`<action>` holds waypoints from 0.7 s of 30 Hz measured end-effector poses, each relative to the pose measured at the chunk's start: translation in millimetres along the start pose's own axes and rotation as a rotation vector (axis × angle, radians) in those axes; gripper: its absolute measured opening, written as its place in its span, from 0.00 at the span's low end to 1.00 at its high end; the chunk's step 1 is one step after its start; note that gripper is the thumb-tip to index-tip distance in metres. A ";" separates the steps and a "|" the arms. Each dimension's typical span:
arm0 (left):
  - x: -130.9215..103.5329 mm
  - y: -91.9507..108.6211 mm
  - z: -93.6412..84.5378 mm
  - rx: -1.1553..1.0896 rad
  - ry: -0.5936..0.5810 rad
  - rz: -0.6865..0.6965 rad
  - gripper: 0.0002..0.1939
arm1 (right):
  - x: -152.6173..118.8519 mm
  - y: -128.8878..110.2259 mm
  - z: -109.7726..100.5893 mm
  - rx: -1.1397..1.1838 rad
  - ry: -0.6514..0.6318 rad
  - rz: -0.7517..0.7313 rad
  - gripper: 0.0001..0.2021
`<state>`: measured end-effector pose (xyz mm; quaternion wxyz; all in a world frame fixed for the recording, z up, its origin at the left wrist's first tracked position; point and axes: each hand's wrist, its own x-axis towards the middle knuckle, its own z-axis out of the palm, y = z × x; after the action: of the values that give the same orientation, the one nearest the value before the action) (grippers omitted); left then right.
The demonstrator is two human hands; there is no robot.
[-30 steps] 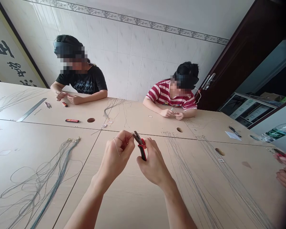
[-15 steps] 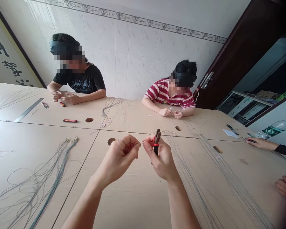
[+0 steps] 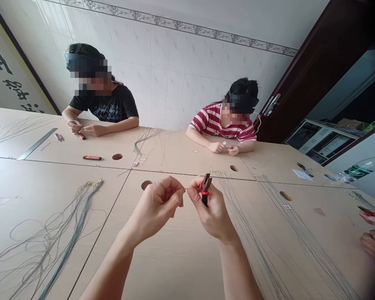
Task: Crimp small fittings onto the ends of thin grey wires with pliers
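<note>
My left hand (image 3: 162,204) is closed, pinching a thin cord (image 3: 153,194) that loops over its fingers. Its fingertips nearly meet those of my right hand (image 3: 211,212), and a short bit of the cord shows between them. Pliers (image 3: 205,192) with red-and-black handles are held in my right hand, jaws up and slightly apart, while its thumb and forefinger pinch at the cord's end. What sits at that end is too small to make out. Both hands hover above the light wooden table (image 3: 175,258).
Bundles of cords with small metal ends lie left (image 3: 78,216) and right (image 3: 253,225). Two people sit across the table. At the right edge another person's hand holds pliers (image 3: 371,213). A lighter (image 3: 92,158), a steel ruler (image 3: 37,143) and a water bottle (image 3: 362,168) are farther off.
My hands stay almost in place; the pliers have tilted and dropped slightly in my right hand. At the right, another person's hand has drawn back toward the edge with its pliers.
</note>
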<state>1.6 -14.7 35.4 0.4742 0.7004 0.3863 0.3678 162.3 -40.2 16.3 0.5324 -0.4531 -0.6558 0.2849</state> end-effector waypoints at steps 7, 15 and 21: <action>1.4 1.0 0.8 -0.004 0.017 -0.001 0.07 | 0.2 -3.2 -0.1 0.011 -0.031 0.034 0.13; -1.9 1.8 0.8 -0.021 0.020 0.021 0.05 | -1.4 -2.8 -0.9 0.038 -0.033 0.038 0.13; -1.3 -1.3 0.3 0.106 0.062 0.108 0.03 | -0.5 -3.0 0.5 0.072 -0.034 0.052 0.13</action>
<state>1.1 -15.6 33.9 0.4037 0.7325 0.3813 0.3938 160.9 -41.9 18.5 0.5296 -0.4454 -0.6422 0.3298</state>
